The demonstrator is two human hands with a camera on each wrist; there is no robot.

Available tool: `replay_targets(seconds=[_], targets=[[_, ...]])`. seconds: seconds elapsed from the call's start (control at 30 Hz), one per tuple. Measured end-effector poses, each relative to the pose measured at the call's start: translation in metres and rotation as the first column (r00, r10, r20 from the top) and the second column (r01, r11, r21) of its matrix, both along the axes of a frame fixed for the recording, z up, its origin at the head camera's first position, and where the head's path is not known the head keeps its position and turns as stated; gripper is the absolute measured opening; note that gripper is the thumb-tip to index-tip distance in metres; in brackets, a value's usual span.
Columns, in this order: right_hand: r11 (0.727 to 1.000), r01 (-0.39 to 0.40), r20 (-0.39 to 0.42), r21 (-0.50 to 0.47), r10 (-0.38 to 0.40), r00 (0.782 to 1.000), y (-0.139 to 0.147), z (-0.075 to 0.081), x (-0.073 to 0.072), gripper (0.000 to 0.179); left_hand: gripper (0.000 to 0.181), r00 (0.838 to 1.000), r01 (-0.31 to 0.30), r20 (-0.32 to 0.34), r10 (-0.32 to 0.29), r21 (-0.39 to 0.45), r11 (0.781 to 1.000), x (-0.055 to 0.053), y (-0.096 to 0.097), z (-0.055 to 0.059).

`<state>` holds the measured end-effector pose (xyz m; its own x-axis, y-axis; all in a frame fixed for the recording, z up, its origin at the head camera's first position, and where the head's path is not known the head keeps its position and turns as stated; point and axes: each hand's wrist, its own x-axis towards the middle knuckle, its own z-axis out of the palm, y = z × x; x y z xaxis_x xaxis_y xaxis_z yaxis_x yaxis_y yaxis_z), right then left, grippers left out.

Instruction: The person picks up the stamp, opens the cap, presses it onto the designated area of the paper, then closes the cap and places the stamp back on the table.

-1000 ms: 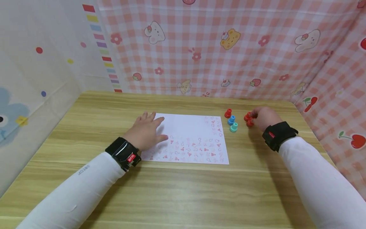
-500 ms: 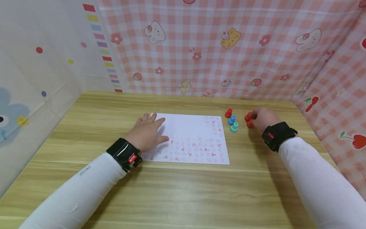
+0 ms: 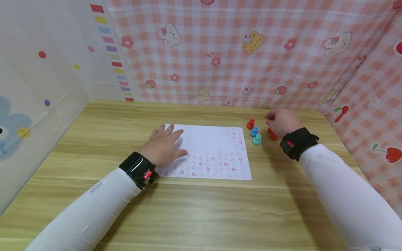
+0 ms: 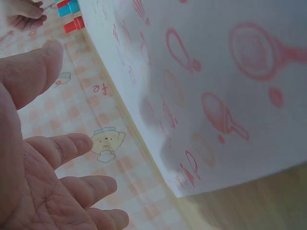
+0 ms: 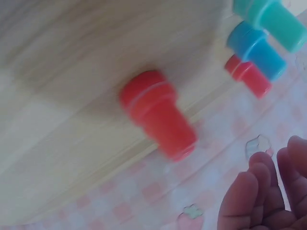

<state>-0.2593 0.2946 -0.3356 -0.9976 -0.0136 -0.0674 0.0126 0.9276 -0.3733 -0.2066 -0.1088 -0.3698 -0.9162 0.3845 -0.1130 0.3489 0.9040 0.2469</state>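
Observation:
My left hand (image 3: pixel 161 150) is over the left part of a white sheet of paper (image 3: pixel 204 139), fingers spread. Small red and pink prints cover the sheet's front and right side. My right hand (image 3: pixel 284 122) hovers above a red stamp (image 3: pixel 274 136) at the right, its fingers loosely bent with nothing between them in the right wrist view. That view shows the red stamp (image 5: pixel 156 112) standing on the table, apart from the fingertips. Between paper and right hand stand another red stamp (image 3: pixel 250 124), a blue stamp (image 3: pixel 254 132) and a teal stamp (image 3: pixel 257 140) in a slanted row.
The wooden table (image 3: pixel 201 212) ends at a pink checked cloth (image 3: pixel 207 52) hung behind it. A pale cloth (image 3: pixel 47 76) with coloured dots hangs on the left, and more checked cloth (image 3: pixel 377 115) closes off the right side.
My right hand has let go of the red stamps, rising and drawing slightly away towards the back left. The left hand has shifted slightly right over the paper.

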Motion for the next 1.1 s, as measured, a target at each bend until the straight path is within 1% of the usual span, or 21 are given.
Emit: replay_targets(seconds=[0.2,0.37,0.43,0.53,0.67,0.77,0.9,1.1], targets=[[0.997,-0.075,-0.004,0.034,0.075,0.997,-0.024,0.002,-0.012,0.032,0.081,1.0,0.003,0.0,-0.003,0.003,1.0,0.0,0.003,-0.001],[0.996,-0.079,0.043,0.028,0.078,0.996,-0.037,0.0,-0.021,0.033,0.081,1.0,-0.005,0.007,0.004,0.005,1.0,0.0,0.007,-0.002],[0.995,-0.084,0.068,0.045,0.081,0.994,-0.041,-0.002,-0.024,0.033,0.081,1.0,-0.009,0.012,0.009,0.009,1.0,0.0,0.008,-0.002],[0.99,-0.103,0.09,0.092,0.095,0.991,-0.043,-0.005,-0.028,0.033,0.081,1.0,-0.014,0.015,0.013,0.013,1.0,0.0,0.009,-0.002],[0.981,-0.126,0.084,0.151,0.114,0.99,-0.043,-0.01,-0.035,0.031,0.081,1.0,-0.016,0.011,0.016,0.013,1.0,0.0,0.009,-0.002],[0.978,-0.129,0.085,0.164,0.116,0.99,-0.041,-0.015,-0.04,0.03,0.081,1.0,-0.016,0.008,0.016,0.013,1.0,0.001,0.009,-0.002],[0.98,-0.124,0.093,0.153,0.11,0.99,-0.04,-0.018,-0.045,0.032,0.08,1.0,-0.014,0.006,0.014,0.011,1.0,0.002,0.009,-0.002],[0.972,-0.145,0.069,0.186,0.134,0.989,-0.044,-0.019,-0.047,0.03,0.081,1.0,-0.019,0.001,0.019,0.003,1.0,0.002,0.009,-0.002]])
